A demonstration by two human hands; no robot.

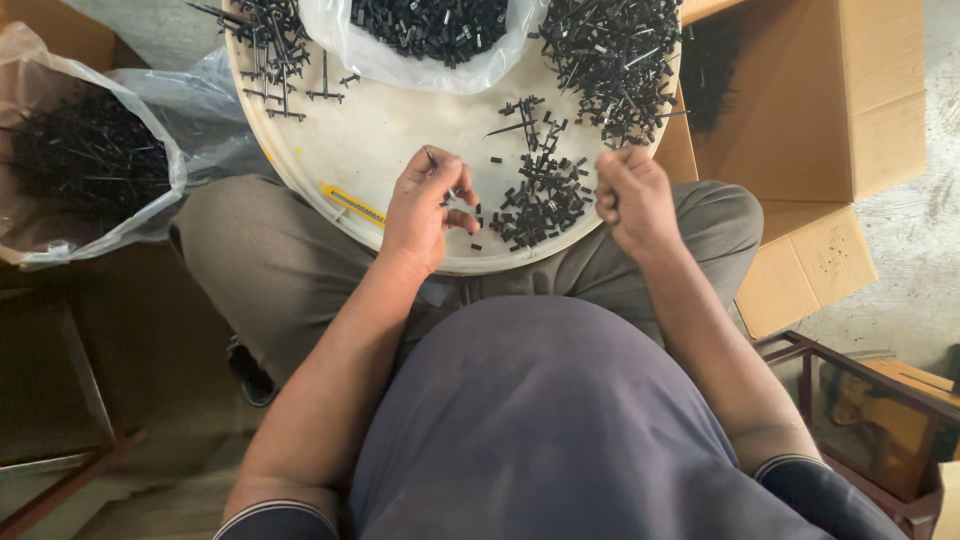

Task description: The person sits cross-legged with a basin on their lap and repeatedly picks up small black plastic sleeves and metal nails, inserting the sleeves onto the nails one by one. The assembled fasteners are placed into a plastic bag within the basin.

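Nearest the camera is the person's own lap: a grey-blue shirt and khaki trousers, knees spread, with a round cream-coloured tray resting across them. The tray's near rim curves just below both hands, and a yellow utility knife lies along that rim on the left.

The left hand hovers over the tray's near edge, wrist bent down, thumb and forefinger pinched shut on a thin black plastic stem that sticks up past the knuckles. The right hand is curled into a loose fist at the tray's right rim — fingers closed, though what they hold, if anything, cannot be told. Between the two hands sits a small heap of loose black pieces, close to both hands.

Farther out on the tray: a clear plastic bag of black parts at the far middle, tangled black sprues at the far left, and a bigger tangle at the far right — leaving bare tray only in the centre.

Beyond the rim, a plastic-lined box of black stems stands to the left, an open cardboard carton to the right, on a concrete floor. A metal frame crowds the right elbow.
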